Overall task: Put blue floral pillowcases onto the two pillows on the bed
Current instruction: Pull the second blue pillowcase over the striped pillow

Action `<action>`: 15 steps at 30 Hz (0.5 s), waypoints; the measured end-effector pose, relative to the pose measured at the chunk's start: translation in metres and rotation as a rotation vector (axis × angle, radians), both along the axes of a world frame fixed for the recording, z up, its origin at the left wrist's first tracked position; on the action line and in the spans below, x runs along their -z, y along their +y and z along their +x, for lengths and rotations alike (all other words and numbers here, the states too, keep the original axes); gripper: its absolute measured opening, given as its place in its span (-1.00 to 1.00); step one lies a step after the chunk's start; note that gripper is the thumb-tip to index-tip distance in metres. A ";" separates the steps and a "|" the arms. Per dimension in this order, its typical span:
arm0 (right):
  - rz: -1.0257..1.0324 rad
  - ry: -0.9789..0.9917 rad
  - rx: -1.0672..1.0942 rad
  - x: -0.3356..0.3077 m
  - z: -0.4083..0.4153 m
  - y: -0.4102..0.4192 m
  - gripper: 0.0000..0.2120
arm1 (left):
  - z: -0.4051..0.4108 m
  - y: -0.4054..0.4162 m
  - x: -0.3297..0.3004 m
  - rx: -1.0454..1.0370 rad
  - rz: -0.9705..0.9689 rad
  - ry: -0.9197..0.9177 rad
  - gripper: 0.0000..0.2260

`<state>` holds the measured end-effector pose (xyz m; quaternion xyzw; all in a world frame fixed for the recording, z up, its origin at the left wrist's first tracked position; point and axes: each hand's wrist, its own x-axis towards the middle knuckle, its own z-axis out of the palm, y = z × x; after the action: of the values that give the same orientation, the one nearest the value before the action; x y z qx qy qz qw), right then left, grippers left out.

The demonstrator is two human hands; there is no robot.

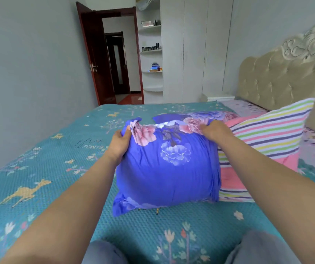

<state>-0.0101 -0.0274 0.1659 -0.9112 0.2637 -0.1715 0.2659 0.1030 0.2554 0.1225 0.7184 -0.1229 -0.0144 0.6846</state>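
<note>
A pillow inside a blue floral pillowcase [168,172] stands on end on the teal bedspread [44,168] in front of me. My left hand [119,142] grips the case's upper left corner, fingers closed on bunched fabric. My right hand [214,130] is closed on the upper right edge of the same case, by a pink flower. A second pillow with coloured stripes and pink panels [267,141] leans to the right, uncovered. Another piece of blue floral fabric [206,116] lies flat behind the held pillow.
A padded beige headboard [282,80] rises at the right. A white wardrobe [194,50] with corner shelves stands beyond the bed, next to an open dark red door [93,60]. My knees [261,248] rest on the bed at the bottom.
</note>
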 end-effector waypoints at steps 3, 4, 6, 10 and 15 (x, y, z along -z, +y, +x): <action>-0.017 -0.028 -0.027 -0.006 -0.008 -0.007 -0.33 | -0.011 -0.009 -0.010 0.004 -0.020 -0.004 -0.50; -0.076 0.004 -0.066 -0.009 -0.008 -0.007 -0.36 | -0.014 -0.010 -0.011 -0.008 -0.028 0.000 -0.53; -0.182 0.068 -0.107 -0.014 -0.006 -0.003 -0.54 | -0.017 -0.012 -0.012 -0.037 -0.045 -0.014 -0.60; -0.203 -0.122 0.059 -0.009 -0.005 -0.001 -0.62 | -0.018 -0.007 -0.013 -0.205 -0.038 -0.124 -0.69; -0.284 -0.208 0.228 -0.024 -0.025 -0.035 -0.48 | -0.022 0.001 -0.034 -0.376 -0.033 -0.295 -0.67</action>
<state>-0.0350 -0.0626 0.1901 -0.8812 0.3096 -0.3289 0.1396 0.0806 0.2565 0.1566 0.7115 -0.0860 0.2206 0.6616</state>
